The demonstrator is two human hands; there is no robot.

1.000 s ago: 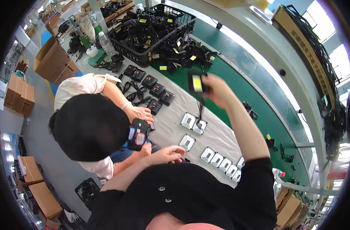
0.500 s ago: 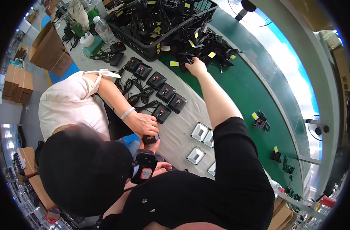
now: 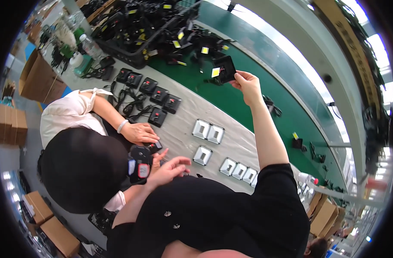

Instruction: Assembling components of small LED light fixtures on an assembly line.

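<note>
My right hand [image 3: 248,85] is raised over the green conveyor belt [image 3: 252,115], pinching the edge of a black square lamp housing [image 3: 226,69]. A small yellow-and-white LED plate [image 3: 215,72] hangs at the housing's open side. My left hand [image 3: 170,169] is held low before my body, fingers apart with nothing in them. Near it, silver reflector frames [image 3: 202,155] lie on the grey-covered table [image 3: 183,129]. Beside my left hand, a co-worker's hand [image 3: 141,133] rests on a black lamp unit [image 3: 154,147].
Several black lamp units [image 3: 157,116] with coiled cables lie in rows on the table. A black crate [image 3: 140,58] heaped with lamp parts stands at the far left, more parts spilling onto the belt. The co-worker's capped head [image 3: 84,167] is close on my left.
My right hand has left the heap by the crate and come up and right with a lamp housing. My left hand shows more fully, away from the co-worker's hands. The view has shifted.
</note>
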